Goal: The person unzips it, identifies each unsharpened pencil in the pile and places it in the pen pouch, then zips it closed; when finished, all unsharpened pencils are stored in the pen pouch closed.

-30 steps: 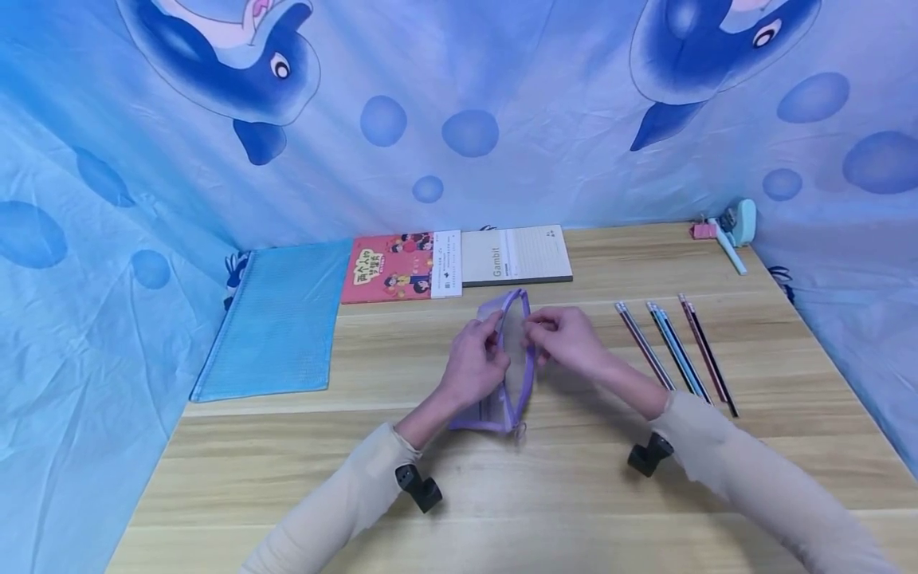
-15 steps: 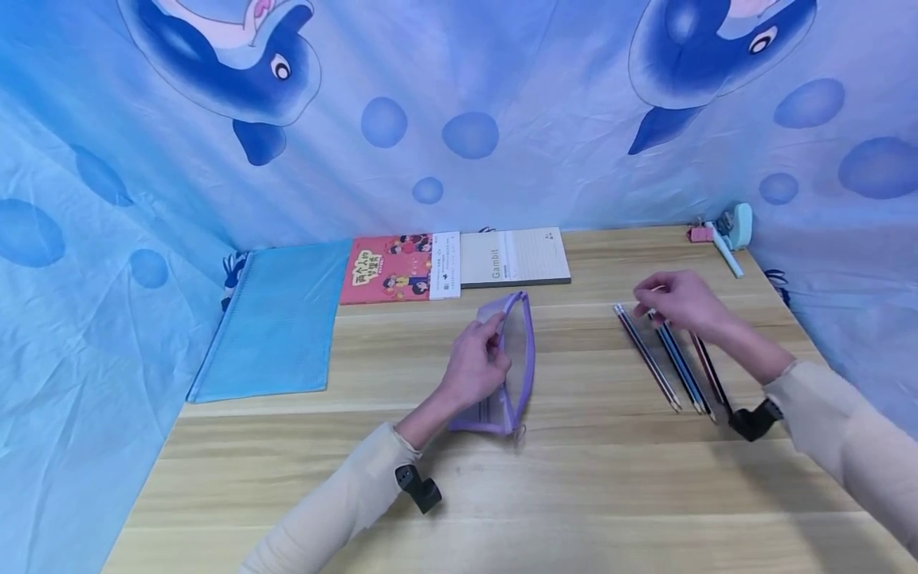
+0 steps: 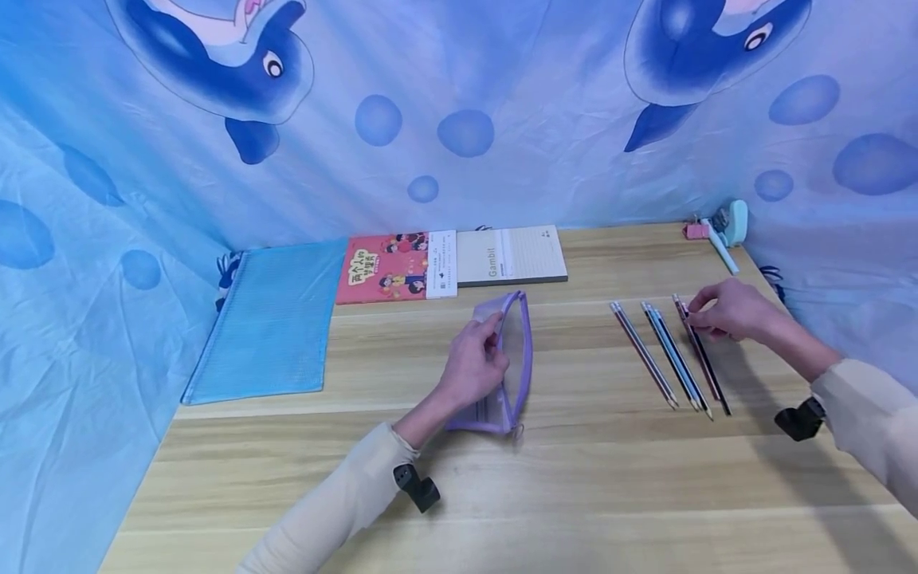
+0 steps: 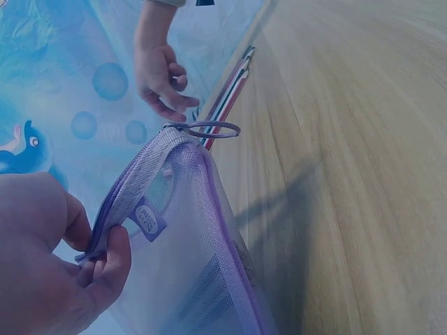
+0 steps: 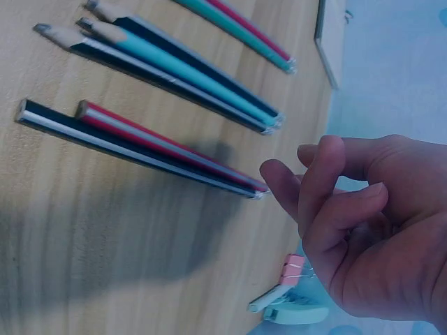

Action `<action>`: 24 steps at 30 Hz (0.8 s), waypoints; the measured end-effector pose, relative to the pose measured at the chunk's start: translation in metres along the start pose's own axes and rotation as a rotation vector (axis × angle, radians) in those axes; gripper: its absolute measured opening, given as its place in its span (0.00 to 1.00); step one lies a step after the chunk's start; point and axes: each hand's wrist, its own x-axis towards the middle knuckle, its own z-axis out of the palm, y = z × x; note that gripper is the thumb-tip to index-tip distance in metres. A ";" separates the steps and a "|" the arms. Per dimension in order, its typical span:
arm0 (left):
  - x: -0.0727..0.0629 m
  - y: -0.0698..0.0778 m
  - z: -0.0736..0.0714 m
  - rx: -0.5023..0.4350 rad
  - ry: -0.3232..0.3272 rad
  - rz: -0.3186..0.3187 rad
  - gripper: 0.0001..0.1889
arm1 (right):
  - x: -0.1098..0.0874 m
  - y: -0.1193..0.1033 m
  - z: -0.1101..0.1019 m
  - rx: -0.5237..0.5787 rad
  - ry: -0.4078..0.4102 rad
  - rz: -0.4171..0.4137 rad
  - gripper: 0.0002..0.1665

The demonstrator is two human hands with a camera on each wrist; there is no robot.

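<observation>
My left hand [image 3: 473, 363] pinches the zip edge of a purple-trimmed mesh pencil pouch [image 4: 174, 237], holding its mouth apart. A ring hangs from the zip end. My right hand [image 3: 731, 311] is over the far ends of the rightmost two pencils [image 5: 167, 150], one red-striped and one black-striped. These two have flat, unsharpened near ends. In the right wrist view the fingers are loosely bent, and the fingertips are just off the pencil ends with nothing between them. To their left lie a middle group of blue and black pencils [image 3: 677, 359] and another pair of pencils [image 3: 644, 355].
A blue mesh folder [image 3: 268, 323] lies at the left. Along the back are a red booklet [image 3: 387, 267] and a notebook [image 3: 512, 255]. A pink clip [image 3: 695, 231], a light blue pen [image 3: 720, 247] and a mint-coloured item [image 3: 736, 223] lie at the back right.
My right hand has left the pouch and moved right, passing over the middle pencils to the rightmost pair. My left hand has stayed on the pouch.
</observation>
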 end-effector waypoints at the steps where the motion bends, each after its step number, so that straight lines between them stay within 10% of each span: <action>1: 0.000 0.000 0.000 0.000 0.000 0.002 0.36 | 0.001 0.001 0.000 -0.004 -0.001 0.002 0.17; 24: -0.003 -0.004 0.001 0.005 0.030 0.044 0.34 | 0.017 0.005 0.027 -0.208 0.051 -0.048 0.19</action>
